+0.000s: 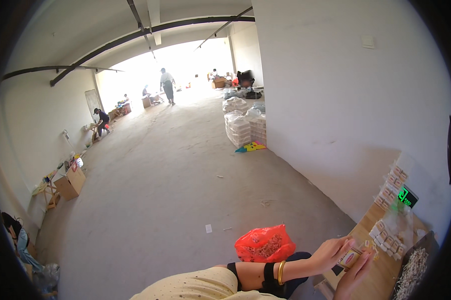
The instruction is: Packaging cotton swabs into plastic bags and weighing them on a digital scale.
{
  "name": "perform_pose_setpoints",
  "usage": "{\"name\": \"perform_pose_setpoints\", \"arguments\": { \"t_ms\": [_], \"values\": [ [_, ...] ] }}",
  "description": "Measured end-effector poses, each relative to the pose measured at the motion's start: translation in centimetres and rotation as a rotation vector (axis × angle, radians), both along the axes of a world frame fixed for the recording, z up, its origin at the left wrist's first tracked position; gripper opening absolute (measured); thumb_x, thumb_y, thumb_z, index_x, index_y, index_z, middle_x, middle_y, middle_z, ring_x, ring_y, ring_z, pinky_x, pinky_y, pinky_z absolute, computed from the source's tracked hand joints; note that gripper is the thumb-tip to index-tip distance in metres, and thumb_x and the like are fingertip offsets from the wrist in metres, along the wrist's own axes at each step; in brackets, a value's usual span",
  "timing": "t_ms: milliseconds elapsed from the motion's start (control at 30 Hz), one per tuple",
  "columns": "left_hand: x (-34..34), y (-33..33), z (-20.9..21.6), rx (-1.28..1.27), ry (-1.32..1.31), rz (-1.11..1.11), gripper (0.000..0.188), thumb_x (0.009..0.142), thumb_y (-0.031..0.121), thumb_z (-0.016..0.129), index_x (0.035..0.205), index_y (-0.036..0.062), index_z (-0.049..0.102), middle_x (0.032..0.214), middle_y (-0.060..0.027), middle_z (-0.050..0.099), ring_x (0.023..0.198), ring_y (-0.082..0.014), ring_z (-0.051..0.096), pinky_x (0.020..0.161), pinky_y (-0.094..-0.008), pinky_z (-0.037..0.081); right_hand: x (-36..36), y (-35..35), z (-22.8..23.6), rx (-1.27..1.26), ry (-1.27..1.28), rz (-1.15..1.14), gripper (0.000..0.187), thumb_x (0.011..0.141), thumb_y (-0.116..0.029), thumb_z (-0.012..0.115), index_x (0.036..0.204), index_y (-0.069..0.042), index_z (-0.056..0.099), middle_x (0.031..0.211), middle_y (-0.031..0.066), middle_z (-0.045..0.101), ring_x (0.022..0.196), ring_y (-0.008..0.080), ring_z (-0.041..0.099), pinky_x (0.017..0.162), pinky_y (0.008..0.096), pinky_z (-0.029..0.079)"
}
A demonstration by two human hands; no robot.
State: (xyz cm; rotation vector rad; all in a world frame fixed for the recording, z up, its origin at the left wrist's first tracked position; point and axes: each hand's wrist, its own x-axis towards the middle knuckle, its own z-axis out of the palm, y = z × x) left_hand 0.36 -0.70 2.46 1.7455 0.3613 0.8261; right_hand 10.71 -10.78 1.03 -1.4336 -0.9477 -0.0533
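Your left hand [334,253] and right hand [357,270] together grasp a small box [350,257], apparently mid-handling; the next move likely calls for steadiness.

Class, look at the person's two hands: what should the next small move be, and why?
Probably lower the pack to the table beside the row of packs: the left hand and right hand hold it between them, and the row lies just past their fingertips.

Light wooden tabletop [385,276] with clustered small white-and-brown packs [387,241] and clear plastic wrapping [404,219].
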Motion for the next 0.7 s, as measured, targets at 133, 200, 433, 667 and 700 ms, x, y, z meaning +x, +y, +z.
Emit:
{"name": "perform_pose_setpoints", "arguments": {
  "t_ms": [133, 200, 433, 667, 700],
  "values": [
    [-0.3, -0.7, 0.0, 0.061, -0.013, 0.023, 0.051, 0.113, 0.043, 0.037, 0.105, -0.0015, 0.06, 0.081, -0.0131, 0.062, 0.074, -0.0195, 0.055, 0.071, -0.0348, 0.049, -0.3, -0.3, -0.7, 0.056, -0.015, 0.038, 0.035, 0.113, -0.034, 0.037, 0.106, -0.004, 0.053, 0.091, 0.0091, 0.052, 0.081, 0.0196, 0.051, 0.069, 0.0331, 0.042],
    [-0.2, -1.0, -0.5, -0.015, -0.05, -0.019, 0.05, 0.113, 0.042, 0.038, 0.103, -0.0018, 0.06, 0.08, -0.0132, 0.061, 0.073, -0.0199, 0.055, 0.071, -0.0344, 0.049, -0.3, -0.6, -1.3, 0.054, -0.068, -0.017, 0.035, 0.113, -0.035, 0.037, 0.109, -0.004, 0.055, 0.092, 0.0077, 0.053, 0.083, 0.0177, 0.051, 0.07, 0.0319, 0.043],
    [-0.9, -1.7, -1.5, -0.235, 0.091, -0.316, 0.031, 0.108, 0.031, 0.056, 0.11, 0.0013, 0.062, 0.086, 0.0001, 0.064, 0.081, -0.0072, 0.058, 0.07, -0.0267, 0.049, 0.7, -4.1, -3.6, 0.037, 0.124, -0.024, 0.027, 0.111, -0.026, 0.045, 0.112, -0.004, 0.06, 0.101, 0.004, 0.059, 0.094, 0.0152, 0.054, 0.082, 0.0306, 0.045],
    [-2.5, 0.0, -2.4, -0.346, -0.011, -0.385, 0.02, 0.101, 0.019, 0.07, 0.107, 0.0016, 0.064, 0.094, -0.0016, 0.068, 0.082, -0.0068, 0.065, 0.074, -0.0237, 0.055, -0.3, -5.1, 0.0, -0.108, 0.018, -0.001, 0.022, 0.109, -0.022, 0.048, 0.111, -0.003, 0.061, 0.089, 0.0073, 0.066, 0.074, 0.0144, 0.058, 0.066, 0.0311, 0.048],
    [-1.8, -0.5, -2.3, -0.397, -0.052, -0.421, 0.018, 0.099, 0.015, 0.071, 0.103, 0.0009, 0.062, 0.094, -0.0014, 0.068, 0.084, -0.0061, 0.065, 0.074, -0.0229, 0.054, -0.1, -5.9, -0.1, -0.127, 0.015, -0.053, 0.022, 0.109, -0.022, 0.048, 0.111, -0.003, 0.061, 0.089, 0.0073, 0.066, 0.074, 0.0144, 0.058, 0.066, 0.0311, 0.048]
  ]
}}
